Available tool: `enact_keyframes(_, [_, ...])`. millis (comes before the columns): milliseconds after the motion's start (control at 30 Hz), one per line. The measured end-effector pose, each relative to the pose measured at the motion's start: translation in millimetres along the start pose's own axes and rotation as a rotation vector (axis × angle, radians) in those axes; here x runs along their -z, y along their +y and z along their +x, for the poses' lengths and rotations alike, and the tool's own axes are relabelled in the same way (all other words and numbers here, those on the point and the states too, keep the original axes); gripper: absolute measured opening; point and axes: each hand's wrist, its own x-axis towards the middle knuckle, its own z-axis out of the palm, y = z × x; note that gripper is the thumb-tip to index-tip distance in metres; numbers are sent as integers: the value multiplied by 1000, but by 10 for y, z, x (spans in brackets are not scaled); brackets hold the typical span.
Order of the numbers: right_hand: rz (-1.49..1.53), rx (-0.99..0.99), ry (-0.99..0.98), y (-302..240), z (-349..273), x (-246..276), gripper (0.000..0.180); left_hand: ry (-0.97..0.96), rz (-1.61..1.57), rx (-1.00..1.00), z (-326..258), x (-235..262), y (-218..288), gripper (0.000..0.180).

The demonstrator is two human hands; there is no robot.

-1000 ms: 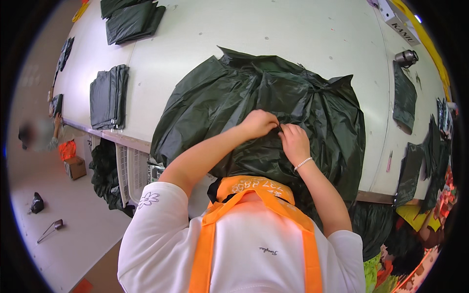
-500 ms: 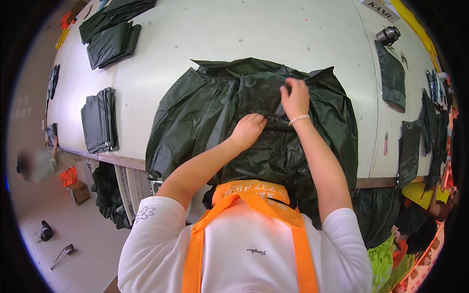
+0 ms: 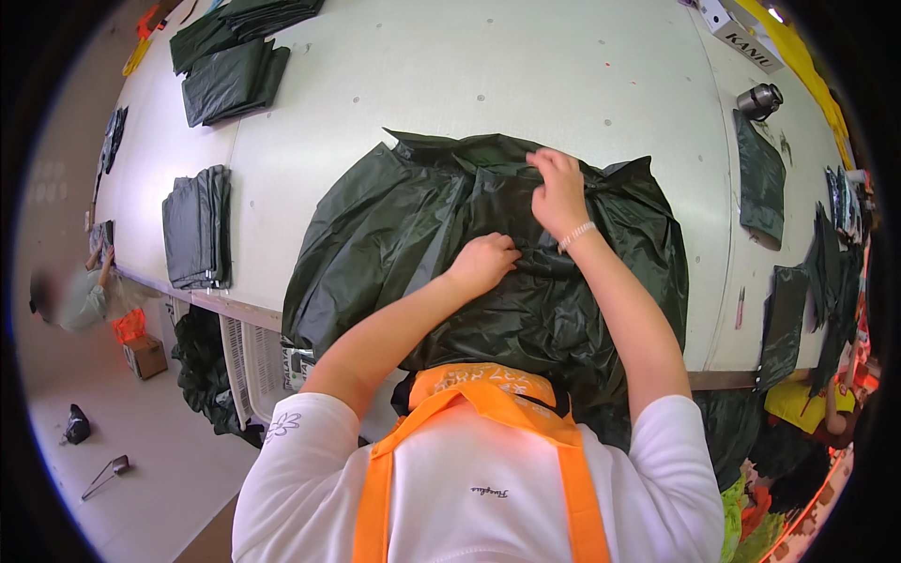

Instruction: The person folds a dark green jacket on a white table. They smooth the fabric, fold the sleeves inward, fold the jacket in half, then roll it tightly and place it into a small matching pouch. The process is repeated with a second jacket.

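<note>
A dark green, shiny waterproof garment lies bunched on the table in front of me, its near side hanging over the table edge against my orange apron. My left hand is closed at the middle of the garment, fingertips pinching its material. Farther up and to the right, my right hand is at the raised far edge. Its fingers are bent, and a gap shows between them and the thumb. Part of the material under both hands is hidden.
Folded dark green stacks lie on the white table at left, including a near stack. At right are a metal flask, a folded dark piece, a small pink tool and a white box. Another person works far left.
My right hand has shifted slightly left along the garment's far edge, its fingers and thumb farther apart. My left hand stays pinched on the material. The whole view has shifted a little.
</note>
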Motion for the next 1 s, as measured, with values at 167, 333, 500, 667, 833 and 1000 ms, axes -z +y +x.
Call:
enact_keyframes(167, [0,36,-377,-258,-785,347,23,-154,-425,81,261,94,-405,25])
enact_keyframes(333, [109,-249,-413,88,-807,83,20,-108,-315,226,450,270,-304,29])
enact_keyframes(500, [107,-390,-602,168,-504,48,15,126,189,-176,218,122,-31,31])
enact_keyframes(667, [-231,23,-274,-176,-663,119,16,110,-60,5,307,88,-276,31])
enact_keyframes(833, [-150,-72,-290,88,-520,-50,13,56,-160,169,599,311,-439,25])
enact_keyframes(1000, [-127,-284,-464,114,-196,-27,12,102,310,-108,505,231,-180,32])
